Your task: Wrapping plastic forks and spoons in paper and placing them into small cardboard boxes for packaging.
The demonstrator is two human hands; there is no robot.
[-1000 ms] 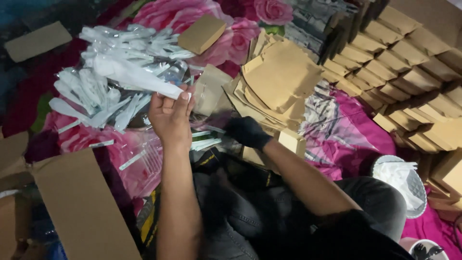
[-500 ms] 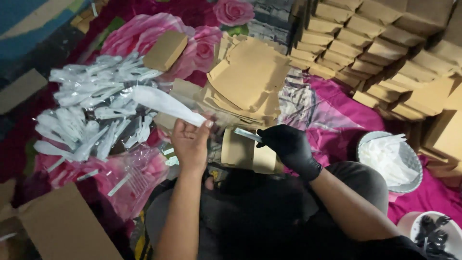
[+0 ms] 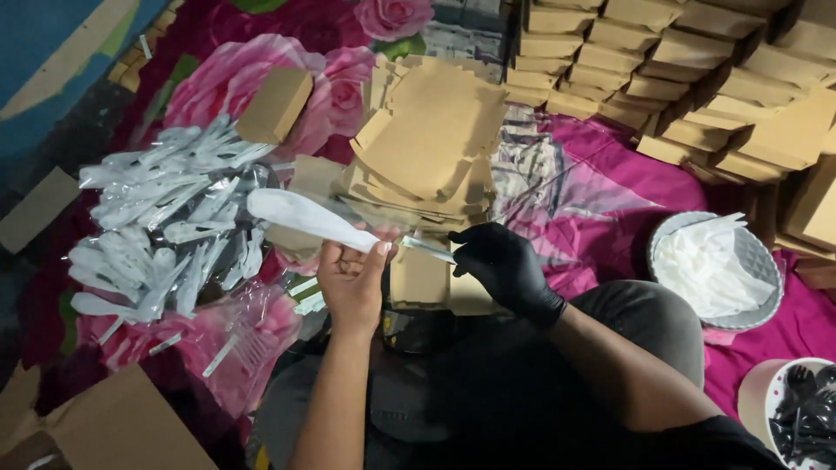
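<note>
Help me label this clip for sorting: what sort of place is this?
Probably a home floor used as a packing spot. The person sits on a floral cloth, beside stacks of folded brown boxes, flat box blanks and wrapped white cutlery. The left hand holds a wrapped piece.

A bedsheet (image 3: 601, 209) printed with big pink roses covers the floor. On it at the left lies a heap of white plastic cutlery in clear wrappers (image 3: 165, 226). A stack of flat brown cardboard blanks (image 3: 435, 139) sits in the middle, with one folded brown box (image 3: 274, 104) far left of it. Rows of folded boxes (image 3: 697, 70) fill the far right, and a white basket of napkins (image 3: 716, 270) stands nearer.
</note>
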